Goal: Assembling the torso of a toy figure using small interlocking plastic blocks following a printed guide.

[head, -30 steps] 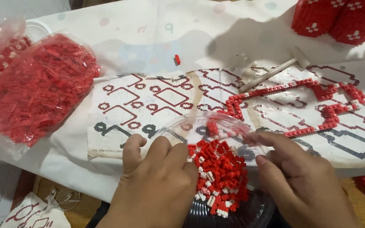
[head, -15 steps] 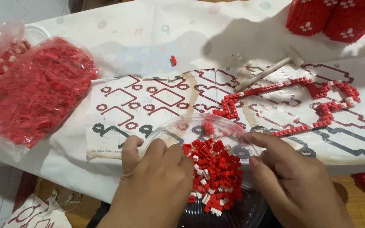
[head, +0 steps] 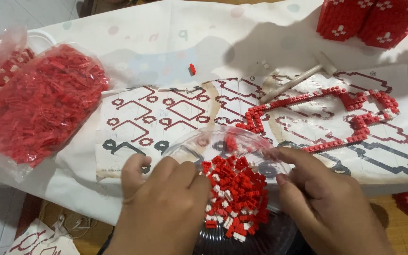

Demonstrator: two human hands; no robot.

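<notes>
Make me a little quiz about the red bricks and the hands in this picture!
1. True or false: both hands, left hand and right hand, are at the pile of small bricks.
2. What colours are the bricks in that pile?
3. Where does the clear bag of red bricks lie: A) at the left of the table, B) under the white hammer, C) on the paper pattern sheet?

Key: 1 true. 2 mostly red, some white. 3 A.
</notes>
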